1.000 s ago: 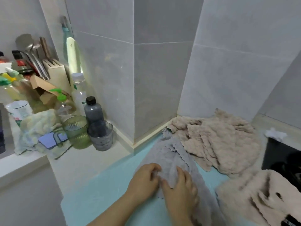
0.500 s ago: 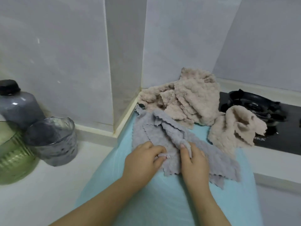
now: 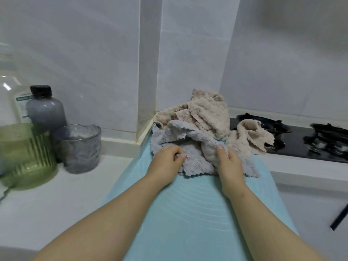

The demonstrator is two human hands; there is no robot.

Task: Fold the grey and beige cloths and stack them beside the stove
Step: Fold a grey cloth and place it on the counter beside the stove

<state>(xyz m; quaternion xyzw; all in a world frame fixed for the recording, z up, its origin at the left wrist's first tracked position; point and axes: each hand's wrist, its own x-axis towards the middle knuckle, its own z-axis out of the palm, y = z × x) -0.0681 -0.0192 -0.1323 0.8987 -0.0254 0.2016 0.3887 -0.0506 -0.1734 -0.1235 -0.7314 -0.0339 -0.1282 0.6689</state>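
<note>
Grey cloth (image 3: 190,153) lay bunched at the far end of a pale turquoise mat (image 3: 188,213), its scalloped edges rumpled and a thick ridge of it standing up between the two hands. The left hand (image 3: 166,162) sat on the near left part of the cloth with its fingers curled in, pinching a bit of fabric against the thumb. The right hand (image 3: 230,164) held the right side of the cloth, its thumb laid up over the raised ridge; its other fingers were hidden behind the fabric. Both bare forearms reached in from the near edge across the mat. Just beyond the grey cloth, touching it, a heap of beige cloths (image 3: 203,113) was piled in the corner against the tiled wall (image 3: 188,63). A second beige cloth (image 3: 246,136) lay crumpled to the right of it, partly on the white counter (image 3: 293,168) and partly over the left edge of the black stove (image 3: 299,147), near the closer of two dark burners. On the left stretch of counter, well apart from the cloths, stood a grey bottle (image 3: 46,110) with a black cap, a smoky glass cup (image 3: 81,149) just in front of it, and a ribbed green glass (image 3: 26,153) beside that. A clear bottle at the far left edge was too blurred to make out.
</note>
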